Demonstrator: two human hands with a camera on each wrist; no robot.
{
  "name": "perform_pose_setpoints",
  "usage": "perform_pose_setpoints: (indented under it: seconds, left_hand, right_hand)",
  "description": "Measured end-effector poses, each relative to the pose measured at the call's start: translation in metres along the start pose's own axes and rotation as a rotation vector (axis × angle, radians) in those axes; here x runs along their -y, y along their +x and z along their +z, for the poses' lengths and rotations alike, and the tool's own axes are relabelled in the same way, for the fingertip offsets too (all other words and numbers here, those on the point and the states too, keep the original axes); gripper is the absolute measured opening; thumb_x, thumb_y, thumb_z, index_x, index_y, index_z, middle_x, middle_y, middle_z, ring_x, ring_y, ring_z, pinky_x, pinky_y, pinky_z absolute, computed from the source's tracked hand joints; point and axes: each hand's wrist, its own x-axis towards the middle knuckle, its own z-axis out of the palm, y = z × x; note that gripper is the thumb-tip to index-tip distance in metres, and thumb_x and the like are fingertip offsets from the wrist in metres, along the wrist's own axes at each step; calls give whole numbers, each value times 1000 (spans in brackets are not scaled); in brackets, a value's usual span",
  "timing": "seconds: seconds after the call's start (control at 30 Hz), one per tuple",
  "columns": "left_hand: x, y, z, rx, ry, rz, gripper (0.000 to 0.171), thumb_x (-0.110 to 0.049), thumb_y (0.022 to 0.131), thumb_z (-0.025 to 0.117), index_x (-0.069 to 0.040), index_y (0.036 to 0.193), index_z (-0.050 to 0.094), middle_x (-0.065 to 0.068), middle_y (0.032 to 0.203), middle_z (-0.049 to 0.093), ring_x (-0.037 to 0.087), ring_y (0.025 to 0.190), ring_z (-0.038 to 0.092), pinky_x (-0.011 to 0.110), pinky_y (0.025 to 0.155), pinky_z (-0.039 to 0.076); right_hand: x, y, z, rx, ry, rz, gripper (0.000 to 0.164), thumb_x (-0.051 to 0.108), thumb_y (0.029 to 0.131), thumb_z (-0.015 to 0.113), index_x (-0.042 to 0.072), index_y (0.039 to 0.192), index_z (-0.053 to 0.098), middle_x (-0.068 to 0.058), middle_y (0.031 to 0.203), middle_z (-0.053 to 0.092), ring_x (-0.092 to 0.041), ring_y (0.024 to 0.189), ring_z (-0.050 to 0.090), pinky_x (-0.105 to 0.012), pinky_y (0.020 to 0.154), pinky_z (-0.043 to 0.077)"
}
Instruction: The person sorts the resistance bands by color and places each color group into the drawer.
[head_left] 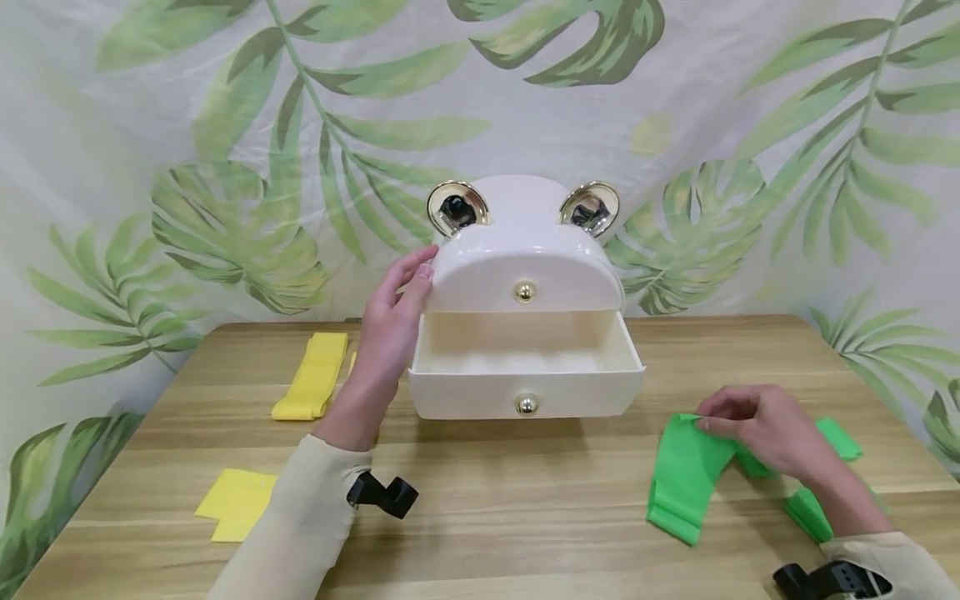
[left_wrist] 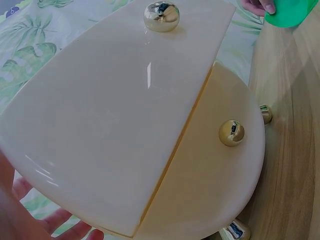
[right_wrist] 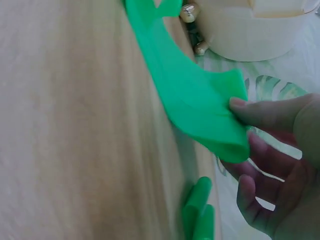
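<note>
A white drawer box [head_left: 480,279] with gold-ringed eyes and round gold knobs stands at the table's back middle. Its lower drawer [head_left: 465,396] is pulled out in the head view, with a bare inside. My left hand [head_left: 390,321] rests against the box's left side, fingers extended along the upper edge. In the left wrist view, these fingers [left_wrist: 57,220] reach around the curved edge. On the right, my right hand [head_left: 772,425] pinches one end of a flat green band [head_left: 682,479] between thumb and fingers. The band hangs in folds toward the table [right_wrist: 90,125].
More green bands lie beneath and beside the right hand, one [head_left: 840,439] behind it and another [head_left: 806,512] near the wrist. Two yellow bands lie on the left, a folded one [head_left: 311,379] at the back and another [head_left: 236,500] nearer. A leaf-patterned cloth [head_left: 525,125] hangs behind the table.
</note>
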Motion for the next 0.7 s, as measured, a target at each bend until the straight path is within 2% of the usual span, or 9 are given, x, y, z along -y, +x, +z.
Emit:
perform_pose_setpoints:
  seconds: [0.23,0.47,0.7]
  left_hand:
    - [1,-2,-2,5,21,-12,43,-48,110,52,-36,151,58,7,148,53,24,118,61,53,101,55]
    - [1,-1,-2,-1,13,-11,42,-48,110,52,-36,150,59,6,147,53,23,117,61,54,101,56]
    - [0,0,-2,7,3,-6,43,-49,110,52,-37,150,58,6,146,53,22,117,61,54,101,56]
  right_hand:
    - [8,-5,-7,-72,127,18,27,24,95,82,5,114,78,2,88,80,-4,78,71,-21,68,52]
    - [14,-7,-12,-176,174,-40,24,24,95,82,6,110,79,14,87,78,-3,78,72,-20,67,56]
    - [19,-10,-17,-269,256,-60,23,22,95,82,7,112,80,12,93,81,0,80,72,-16,70,56]
